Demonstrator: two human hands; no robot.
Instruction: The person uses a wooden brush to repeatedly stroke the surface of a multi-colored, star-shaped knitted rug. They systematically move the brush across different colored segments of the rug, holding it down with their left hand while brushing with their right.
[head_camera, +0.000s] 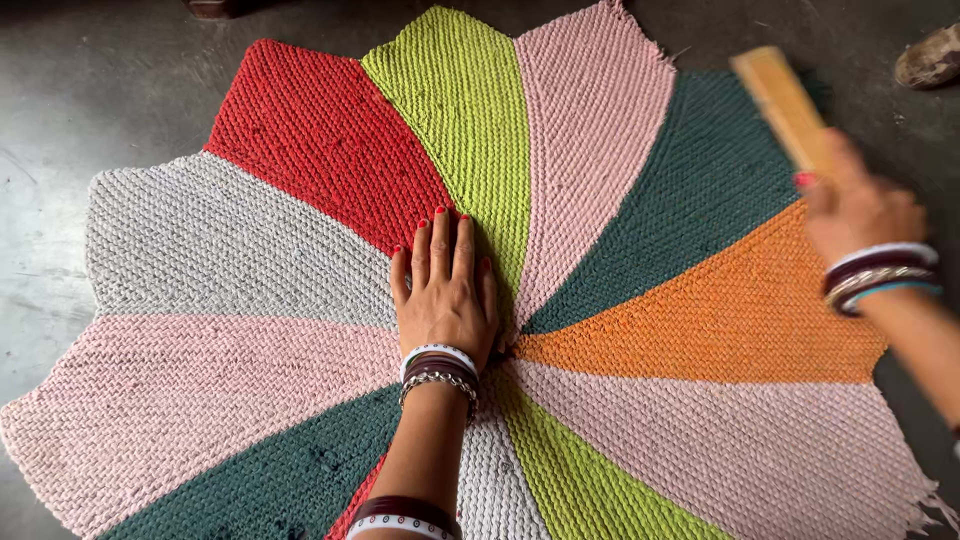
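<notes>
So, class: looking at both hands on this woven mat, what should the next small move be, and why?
Probably bring the wooden stick down onto the mat. The right hand holds it raised and motion-blurred over the dark green and orange wedges, while the left hand lies flat at the centre, pinning the mat to the floor.

Left hand (446, 290): flat, palm down, fingers straight and close together, pointing away from the body.
Left wrist: straight, ringed with white, dark and beaded bangles.
Left forearm: reaching up from the lower edge of the view, more bangles near the elbow.
Right hand (858, 205): raised, blurred, fingers curled in a closed grip.
Right wrist: stacked with white, dark and blue bangles.
Right forearm: entering from the right edge.
</notes>
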